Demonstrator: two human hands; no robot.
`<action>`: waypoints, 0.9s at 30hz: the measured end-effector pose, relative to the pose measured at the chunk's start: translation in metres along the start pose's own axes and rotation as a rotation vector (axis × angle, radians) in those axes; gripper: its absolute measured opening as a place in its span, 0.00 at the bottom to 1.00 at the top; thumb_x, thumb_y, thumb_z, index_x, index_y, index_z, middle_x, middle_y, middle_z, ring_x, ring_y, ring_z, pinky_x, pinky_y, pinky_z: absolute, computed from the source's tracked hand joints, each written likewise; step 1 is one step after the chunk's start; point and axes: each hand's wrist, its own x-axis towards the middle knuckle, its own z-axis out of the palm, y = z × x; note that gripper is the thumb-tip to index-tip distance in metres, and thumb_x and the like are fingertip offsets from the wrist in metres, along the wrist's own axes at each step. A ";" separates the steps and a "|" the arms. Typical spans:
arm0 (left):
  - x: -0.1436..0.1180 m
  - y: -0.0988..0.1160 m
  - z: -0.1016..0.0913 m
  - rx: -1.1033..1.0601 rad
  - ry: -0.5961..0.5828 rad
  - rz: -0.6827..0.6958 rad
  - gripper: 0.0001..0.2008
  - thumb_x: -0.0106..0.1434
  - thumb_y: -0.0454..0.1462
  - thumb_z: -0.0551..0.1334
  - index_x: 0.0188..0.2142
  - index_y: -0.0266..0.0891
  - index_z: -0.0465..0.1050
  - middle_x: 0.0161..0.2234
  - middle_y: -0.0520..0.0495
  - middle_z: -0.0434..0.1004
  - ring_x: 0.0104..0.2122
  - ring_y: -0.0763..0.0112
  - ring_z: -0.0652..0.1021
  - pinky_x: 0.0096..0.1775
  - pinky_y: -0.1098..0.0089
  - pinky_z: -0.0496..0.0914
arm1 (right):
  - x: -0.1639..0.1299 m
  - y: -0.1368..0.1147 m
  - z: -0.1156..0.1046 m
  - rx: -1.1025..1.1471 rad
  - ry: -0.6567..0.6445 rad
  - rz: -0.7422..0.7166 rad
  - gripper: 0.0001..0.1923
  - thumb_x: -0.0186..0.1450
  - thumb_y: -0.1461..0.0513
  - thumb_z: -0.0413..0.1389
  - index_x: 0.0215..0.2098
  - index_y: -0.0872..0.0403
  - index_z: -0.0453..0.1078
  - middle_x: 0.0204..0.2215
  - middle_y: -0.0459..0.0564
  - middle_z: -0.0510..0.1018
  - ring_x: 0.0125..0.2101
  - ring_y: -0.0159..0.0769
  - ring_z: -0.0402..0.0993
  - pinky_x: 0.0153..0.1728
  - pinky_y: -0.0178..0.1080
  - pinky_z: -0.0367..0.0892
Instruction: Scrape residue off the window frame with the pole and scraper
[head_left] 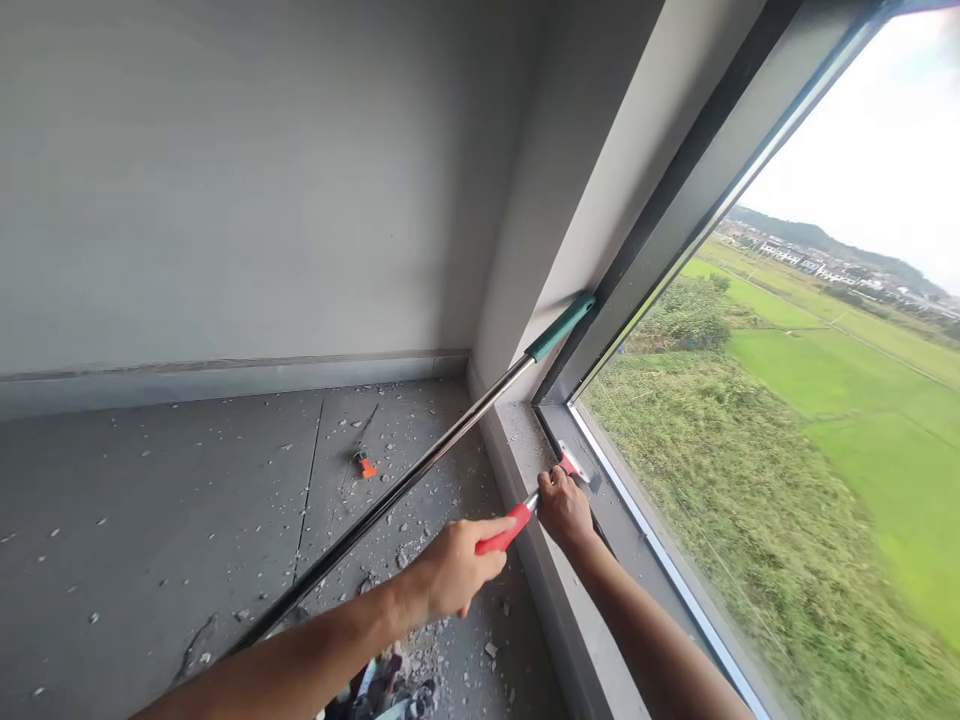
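A scraper [510,530] with a red handle, a metal shaft and a red-and-white head lies slanted across the window sill [519,430]. My left hand [455,568] is closed around the red handle, its index finger stretched along the grip. Farther up, my right hand [564,507] wraps the shaft just below the head. The blade end is at the lower window frame [611,500], near the corner; whether its edge touches the frame I cannot tell.
A metal pole [450,435] with a green grip leans from the floor against the window's side. Pale chips litter the grey floor [225,500], where an orange-tipped object [366,467] lies. Mixed debris [390,690] is heaped below my left arm. Fields show through the glass [750,480].
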 end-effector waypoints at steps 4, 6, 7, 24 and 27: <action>0.012 0.006 -0.006 -0.042 0.018 0.037 0.26 0.55 0.37 0.54 0.55 0.41 0.63 0.24 0.56 0.68 0.10 0.83 0.61 0.13 0.78 0.57 | 0.012 0.005 -0.003 -0.002 -0.004 0.059 0.12 0.62 0.68 0.44 0.39 0.56 0.67 0.37 0.56 0.71 0.34 0.36 0.70 0.30 0.34 0.63; 0.004 0.008 -0.010 -0.031 0.014 0.078 0.25 0.56 0.38 0.54 0.54 0.40 0.64 0.20 0.57 0.66 0.12 0.82 0.61 0.15 0.77 0.57 | 0.006 0.005 -0.001 0.006 0.059 0.043 0.14 0.62 0.67 0.44 0.43 0.55 0.66 0.41 0.56 0.70 0.35 0.35 0.70 0.31 0.34 0.64; -0.003 0.008 -0.011 -0.013 0.021 0.093 0.25 0.56 0.38 0.55 0.54 0.40 0.64 0.19 0.58 0.65 0.13 0.81 0.62 0.16 0.77 0.57 | 0.000 0.005 0.001 0.007 0.097 0.022 0.15 0.62 0.67 0.44 0.45 0.54 0.65 0.43 0.57 0.70 0.36 0.36 0.70 0.31 0.34 0.64; -0.041 0.020 0.026 0.922 0.292 0.750 0.09 0.58 0.31 0.55 0.37 0.42 0.69 0.41 0.49 0.73 0.38 0.67 0.71 0.38 0.69 0.69 | -0.032 0.024 0.011 0.215 0.252 -0.029 0.11 0.63 0.69 0.41 0.35 0.57 0.65 0.42 0.57 0.70 0.31 0.31 0.71 0.29 0.32 0.66; -0.032 0.002 0.045 0.746 0.268 0.736 0.17 0.56 0.30 0.56 0.45 0.42 0.67 0.49 0.47 0.69 0.49 0.63 0.69 0.51 0.65 0.66 | -0.038 0.028 0.026 0.196 0.261 -0.021 0.10 0.63 0.69 0.43 0.36 0.57 0.65 0.45 0.58 0.68 0.32 0.30 0.71 0.28 0.31 0.65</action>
